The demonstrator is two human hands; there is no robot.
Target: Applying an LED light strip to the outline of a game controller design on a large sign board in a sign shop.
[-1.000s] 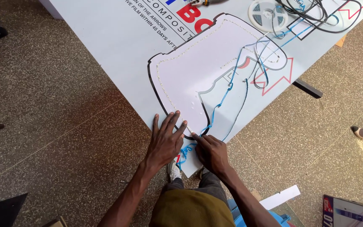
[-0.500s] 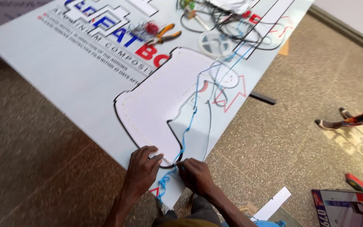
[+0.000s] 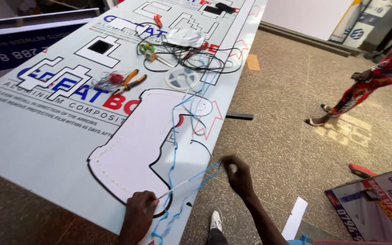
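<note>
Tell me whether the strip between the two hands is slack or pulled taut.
Taut. The strip runs nearly straight from the left hand on the white panel up to the raised right hand.

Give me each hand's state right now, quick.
Left hand: closed, pinching the strip against the white panel.
Right hand: closed on that strip, lifted.

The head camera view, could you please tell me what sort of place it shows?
Probably a sign-making workshop. A large printed composite panel lies on the floor with a cut-out white shape, pliers and a tape reel on it, while the person's hands pull a thin blue strip.
</note>
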